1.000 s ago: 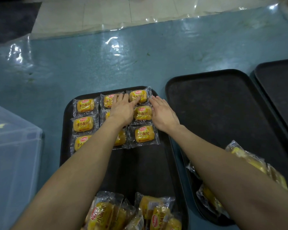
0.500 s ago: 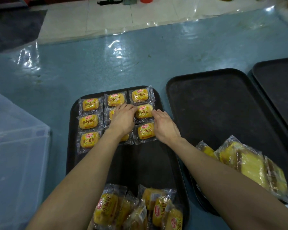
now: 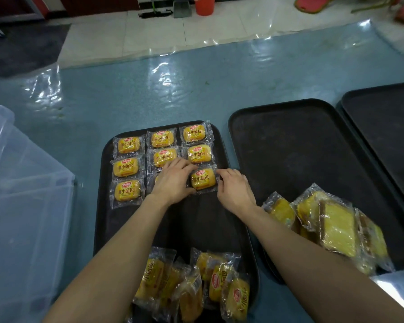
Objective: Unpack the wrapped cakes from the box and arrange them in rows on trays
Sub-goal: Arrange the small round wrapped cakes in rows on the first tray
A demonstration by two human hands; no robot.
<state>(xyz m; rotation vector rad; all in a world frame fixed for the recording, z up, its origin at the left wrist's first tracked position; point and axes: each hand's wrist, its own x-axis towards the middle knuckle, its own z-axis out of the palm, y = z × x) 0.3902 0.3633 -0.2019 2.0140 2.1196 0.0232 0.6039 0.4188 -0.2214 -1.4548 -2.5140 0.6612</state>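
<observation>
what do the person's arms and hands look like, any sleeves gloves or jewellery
The left arm and right arm are bare as far as the picture shows, no sleeve in view. The left hand and right hand wear no gloves; no watch, bracelet or ring shows.

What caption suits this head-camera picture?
Left hand and right hand align a wrapped cake in the near row on a black tray.
</observation>
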